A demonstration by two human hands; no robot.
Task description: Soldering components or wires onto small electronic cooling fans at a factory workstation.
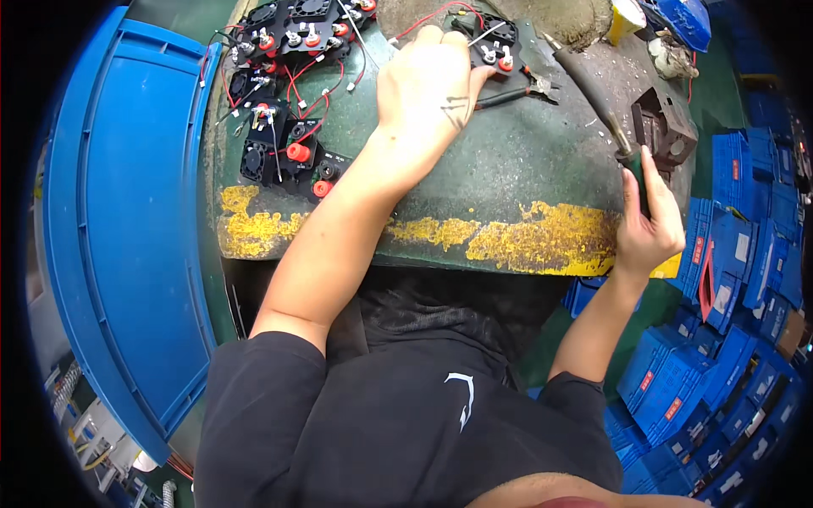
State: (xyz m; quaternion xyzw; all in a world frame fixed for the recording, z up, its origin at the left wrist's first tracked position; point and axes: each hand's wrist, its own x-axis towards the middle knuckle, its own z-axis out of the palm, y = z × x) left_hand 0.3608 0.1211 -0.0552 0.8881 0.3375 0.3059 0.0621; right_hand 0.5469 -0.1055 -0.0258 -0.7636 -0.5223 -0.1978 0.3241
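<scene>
At the top centre of the frame, the person's left hand (pixel 428 85) is over the worktop (pixel 542 169), which is dark green with worn yellow paint on its front edge. Its fingers are curled and the fingertips are hidden, so I cannot tell what they pinch; the thumb reaches to a black panel with a small fan and red terminal posts (pixel 501 32), and a thin silvery wire (pixel 487 34) sticks out near them. Just below this panel lie pliers with black and red handles (pixel 506 98). At the right of the frame, the right hand (pixel 650 212) is closed around the dark green handle of a soldering iron with a long grey metal shaft (pixel 597 97), whose tip points to the upper left. Beside it stands a brown, rusty-looking metal box (pixel 679 146); its inside is too dark to read. At the upper right there is a yellow and white cup (pixel 627 21), whose content I cannot make out. In the upper left are grouped more black panels with fans, terminals and red wires (pixel 296 38). A large blue plastic tray with raised rim (pixel 144 212) fills the left side, and blue plastic boxes with labels (pixel 652 364) are piled at the lower right.
</scene>
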